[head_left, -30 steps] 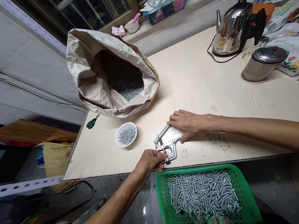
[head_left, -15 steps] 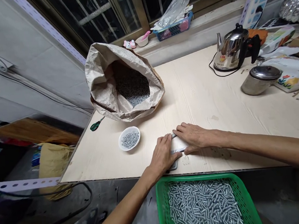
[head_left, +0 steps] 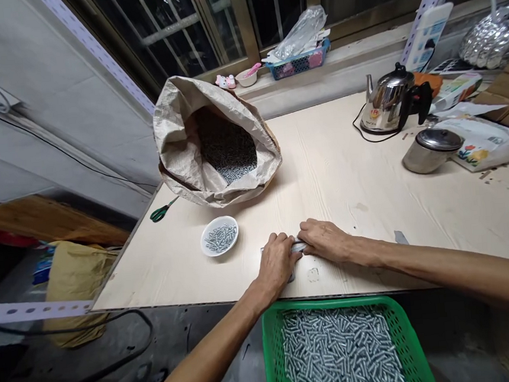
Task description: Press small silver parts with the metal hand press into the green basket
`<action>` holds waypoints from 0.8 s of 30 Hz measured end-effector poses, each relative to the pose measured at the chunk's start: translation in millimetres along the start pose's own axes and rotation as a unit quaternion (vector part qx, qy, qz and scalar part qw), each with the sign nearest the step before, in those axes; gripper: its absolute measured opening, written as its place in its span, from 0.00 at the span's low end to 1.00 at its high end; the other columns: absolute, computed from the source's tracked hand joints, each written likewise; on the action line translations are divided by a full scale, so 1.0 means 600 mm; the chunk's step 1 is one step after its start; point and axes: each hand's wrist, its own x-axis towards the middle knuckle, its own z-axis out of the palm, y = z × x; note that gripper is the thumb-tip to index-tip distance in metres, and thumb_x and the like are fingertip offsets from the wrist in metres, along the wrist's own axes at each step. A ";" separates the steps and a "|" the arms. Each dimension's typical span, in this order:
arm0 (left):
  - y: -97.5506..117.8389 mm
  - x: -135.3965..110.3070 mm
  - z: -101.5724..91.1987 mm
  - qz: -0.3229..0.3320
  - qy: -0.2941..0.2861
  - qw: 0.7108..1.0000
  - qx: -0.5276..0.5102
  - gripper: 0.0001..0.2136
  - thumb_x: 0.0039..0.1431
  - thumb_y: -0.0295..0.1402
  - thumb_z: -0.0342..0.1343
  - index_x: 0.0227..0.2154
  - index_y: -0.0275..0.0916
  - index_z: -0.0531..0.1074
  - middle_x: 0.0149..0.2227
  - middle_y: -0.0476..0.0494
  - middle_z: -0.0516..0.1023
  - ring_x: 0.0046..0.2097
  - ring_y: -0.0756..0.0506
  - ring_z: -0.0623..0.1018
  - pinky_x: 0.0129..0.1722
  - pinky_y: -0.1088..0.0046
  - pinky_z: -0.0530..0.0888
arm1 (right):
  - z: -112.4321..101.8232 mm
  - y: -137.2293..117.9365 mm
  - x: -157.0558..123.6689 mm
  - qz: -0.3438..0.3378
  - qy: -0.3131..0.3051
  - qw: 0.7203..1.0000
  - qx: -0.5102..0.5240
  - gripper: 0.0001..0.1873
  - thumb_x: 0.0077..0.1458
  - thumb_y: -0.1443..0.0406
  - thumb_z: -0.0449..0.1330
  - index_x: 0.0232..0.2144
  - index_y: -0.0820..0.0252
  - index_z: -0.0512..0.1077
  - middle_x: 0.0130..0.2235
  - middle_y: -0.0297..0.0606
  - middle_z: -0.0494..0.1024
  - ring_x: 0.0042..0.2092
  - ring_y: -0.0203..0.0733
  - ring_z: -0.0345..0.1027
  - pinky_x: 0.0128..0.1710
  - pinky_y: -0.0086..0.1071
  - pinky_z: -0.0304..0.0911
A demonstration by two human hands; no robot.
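Note:
My left hand (head_left: 277,263) rests near the table's front edge, its fingers closed on a small, flat, grey-white piece (head_left: 298,245) whose kind I cannot make out. From the right, my right hand (head_left: 326,241) pinches the other end of this piece. Both hands partly cover it, and a grey part shows under the left palm. To the left stands a white bowl (head_left: 220,236) of small silvery screws. Below the table edge, a green basket (head_left: 271,356) holds many larger silvery screws (head_left: 342,350).
A large open sack (head_left: 174,144) of metal pieces stands behind the bowl. Green-handled scissors (head_left: 161,212) lie at the left edge. At the back right are a steel kettle (head_left: 383,108) and a lidded metal canister (head_left: 427,155). A grey scrap (head_left: 401,237) lies beyond the right forearm.
My fingers have drawn together on the grey-white piece. Earlier two separate grey strips showed between my hands; now one short strip shows. The view has shifted slightly.

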 end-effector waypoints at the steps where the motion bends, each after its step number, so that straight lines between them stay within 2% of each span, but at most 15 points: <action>1: -0.008 -0.004 -0.001 0.006 0.024 1.000 -0.010 0.12 0.56 0.34 0.56 0.42 0.37 0.72 0.44 0.40 0.73 0.48 0.40 0.69 0.47 0.62 0.69 | -0.001 0.002 -0.002 0.000 0.009 1.000 -0.005 0.11 0.51 0.61 0.64 0.35 0.63 0.70 0.38 0.44 0.72 0.39 0.46 0.63 0.36 0.37 0.62; 3: -0.025 -0.019 -0.007 -0.004 0.091 0.995 -0.032 0.17 0.55 0.35 0.57 0.48 0.37 0.70 0.49 0.38 0.71 0.51 0.40 0.68 0.49 0.62 0.68 | 0.001 0.004 -0.009 -0.008 0.031 0.999 0.000 0.27 0.45 0.53 0.66 0.43 0.64 0.69 0.42 0.48 0.71 0.42 0.50 0.62 0.40 0.41 0.62; 4: -0.033 -0.029 -0.011 -0.027 0.122 0.991 -0.040 0.16 0.57 0.37 0.55 0.47 0.37 0.70 0.48 0.38 0.71 0.50 0.41 0.69 0.49 0.63 0.68 | 0.003 0.005 -0.013 -0.015 0.047 0.999 0.010 0.33 0.44 0.51 0.67 0.47 0.64 0.66 0.45 0.50 0.70 0.44 0.51 0.61 0.42 0.43 0.62; 6: -0.046 -0.051 -0.019 -0.107 0.144 0.983 -0.044 0.14 0.60 0.40 0.49 0.38 0.36 0.74 0.41 0.38 0.73 0.46 0.42 0.71 0.46 0.66 0.68 | 0.011 0.004 -0.020 -0.040 0.087 0.995 0.035 0.39 0.45 0.51 0.66 0.54 0.63 0.60 0.51 0.51 0.66 0.50 0.54 0.59 0.47 0.47 0.60; 7: -0.050 -0.060 -0.022 -0.150 0.130 0.979 -0.041 0.16 0.60 0.42 0.48 0.32 0.36 0.75 0.37 0.39 0.73 0.43 0.42 0.72 0.42 0.68 0.68 | 0.016 0.001 -0.022 -0.052 0.104 0.992 0.045 0.40 0.46 0.52 0.65 0.56 0.62 0.58 0.53 0.51 0.64 0.53 0.55 0.56 0.49 0.49 0.58; 9: -0.054 -0.073 -0.025 -0.223 0.073 0.971 -0.039 0.17 0.57 0.44 0.51 0.24 0.36 0.74 0.33 0.40 0.74 0.40 0.43 0.72 0.36 0.72 0.66 | 0.029 -0.006 -0.024 -0.065 0.121 0.989 0.054 0.38 0.48 0.54 0.64 0.57 0.61 0.57 0.55 0.51 0.63 0.56 0.54 0.54 0.53 0.52 0.54; 12: -0.056 -0.074 -0.022 -0.280 -0.012 0.957 -0.077 0.14 0.50 0.43 0.56 0.22 0.36 0.73 0.27 0.44 0.74 0.33 0.47 0.71 0.28 0.74 0.60 | 0.047 -0.018 -0.019 -0.054 0.128 0.989 0.044 0.32 0.53 0.57 0.61 0.56 0.61 0.57 0.55 0.50 0.63 0.57 0.54 0.54 0.57 0.56 0.49; 15: -0.063 -0.062 -0.021 -0.288 -0.049 0.950 -0.113 0.13 0.49 0.39 0.56 0.17 0.36 0.70 0.18 0.50 0.68 0.24 0.50 0.66 0.24 0.75 0.55 | 0.058 -0.022 -0.012 -0.048 0.141 0.988 0.032 0.27 0.57 0.58 0.57 0.56 0.61 0.59 0.57 0.51 0.62 0.59 0.53 0.52 0.58 0.56 0.48; 17: -0.071 -0.055 -0.024 -0.287 -0.063 0.943 -0.157 0.13 0.48 0.37 0.56 0.15 0.36 0.67 0.15 0.52 0.64 0.21 0.52 0.63 0.23 0.75 0.55 | 0.060 -0.018 -0.009 -0.054 0.138 0.989 0.031 0.22 0.58 0.58 0.57 0.52 0.59 0.63 0.58 0.50 0.61 0.59 0.52 0.52 0.58 0.55 0.49; 20: -0.077 -0.052 -0.029 -0.314 -0.097 0.907 -0.263 0.15 0.51 0.39 0.55 0.16 0.35 0.67 0.14 0.53 0.63 0.18 0.53 0.63 0.22 0.76 0.59 | 0.060 -0.007 -0.006 -0.072 0.128 0.989 0.028 0.14 0.59 0.60 0.56 0.47 0.55 0.69 0.60 0.46 0.58 0.60 0.52 0.50 0.58 0.54 0.49; 21: -0.076 -0.052 -0.030 -0.319 -0.099 0.903 -0.269 0.15 0.52 0.39 0.54 0.17 0.35 0.67 0.15 0.52 0.65 0.18 0.52 0.64 0.22 0.75 0.61 | 0.060 -0.003 -0.005 -0.079 0.128 0.988 0.025 0.14 0.59 0.60 0.55 0.47 0.53 0.70 0.61 0.45 0.57 0.61 0.52 0.50 0.58 0.55 0.48; 22: -0.071 -0.053 -0.031 -0.314 -0.091 0.913 -0.245 0.15 0.54 0.39 0.53 0.18 0.35 0.68 0.16 0.50 0.67 0.19 0.51 0.66 0.23 0.75 0.63 | 0.060 -0.001 -0.004 -0.086 0.129 0.988 0.023 0.14 0.59 0.60 0.55 0.48 0.51 0.70 0.62 0.44 0.56 0.61 0.53 0.49 0.58 0.55 0.48; 24: -0.057 -0.052 -0.033 -0.283 -0.055 0.948 -0.131 0.13 0.55 0.36 0.52 0.20 0.34 0.71 0.22 0.43 0.74 0.26 0.47 0.73 0.28 0.73 0.66 | 0.061 0.001 -0.003 -0.095 0.130 0.987 0.018 0.16 0.59 0.60 0.54 0.50 0.48 0.69 0.62 0.42 0.56 0.61 0.54 0.49 0.58 0.56 0.49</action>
